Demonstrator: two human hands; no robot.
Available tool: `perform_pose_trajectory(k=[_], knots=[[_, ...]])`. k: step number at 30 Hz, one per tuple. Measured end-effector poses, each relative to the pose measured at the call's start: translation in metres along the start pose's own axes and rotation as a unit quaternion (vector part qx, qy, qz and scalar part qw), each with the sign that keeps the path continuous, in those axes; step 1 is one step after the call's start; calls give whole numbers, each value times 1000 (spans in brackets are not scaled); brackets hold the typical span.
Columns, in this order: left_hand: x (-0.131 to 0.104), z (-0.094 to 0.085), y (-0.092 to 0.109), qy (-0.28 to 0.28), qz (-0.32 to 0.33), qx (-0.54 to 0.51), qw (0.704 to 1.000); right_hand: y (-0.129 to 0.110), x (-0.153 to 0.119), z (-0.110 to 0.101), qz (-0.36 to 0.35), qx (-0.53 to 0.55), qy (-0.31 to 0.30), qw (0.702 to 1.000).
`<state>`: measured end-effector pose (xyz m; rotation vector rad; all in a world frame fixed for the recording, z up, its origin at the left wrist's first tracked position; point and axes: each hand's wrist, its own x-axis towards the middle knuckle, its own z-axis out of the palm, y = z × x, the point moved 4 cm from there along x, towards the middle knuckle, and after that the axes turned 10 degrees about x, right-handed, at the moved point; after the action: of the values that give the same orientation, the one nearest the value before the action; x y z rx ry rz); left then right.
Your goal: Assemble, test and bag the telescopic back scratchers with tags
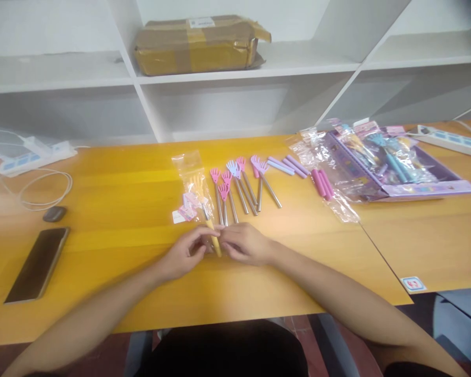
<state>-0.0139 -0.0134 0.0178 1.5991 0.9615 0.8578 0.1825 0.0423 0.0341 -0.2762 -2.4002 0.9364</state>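
Note:
A yellow back scratcher [215,245] lies inside a clear plastic bag [186,161], its hand-shaped head pointing away from me and its handle toward me. My left hand [185,252] curves around the handle's left side, with fingertips reaching over the handle and bag. Close on the right, my right hand [246,244] has curled fingers at the bag's edge; its fingertips are partly hidden. A pink printed card [187,210] is by the bag's left side. Just beyond my hands, several metal-rod scratchers with pink, blue and purple heads [233,168] lie loose.
Blue and purple grip tubes [280,166] and pink tubes [322,184] lie to the right. A purple display box [427,189] holds bagged scratchers. On the left are a phone [37,266], a dark small case [55,213] and a power strip [37,157]. A cardboard box [198,50] sits on the shelf.

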Motion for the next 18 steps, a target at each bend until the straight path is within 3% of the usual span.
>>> perform_pose_trajectory(k=[8,14,18], knots=[[-2,-5,4,8,39,45,998,4,-1,-10,43,-85,95,991],[-2,-6,4,81,51,88,992,7,14,-16,48,-290,50,955],[-7,-8,5,88,51,99,990,26,49,-22,149,-320,8,936]])
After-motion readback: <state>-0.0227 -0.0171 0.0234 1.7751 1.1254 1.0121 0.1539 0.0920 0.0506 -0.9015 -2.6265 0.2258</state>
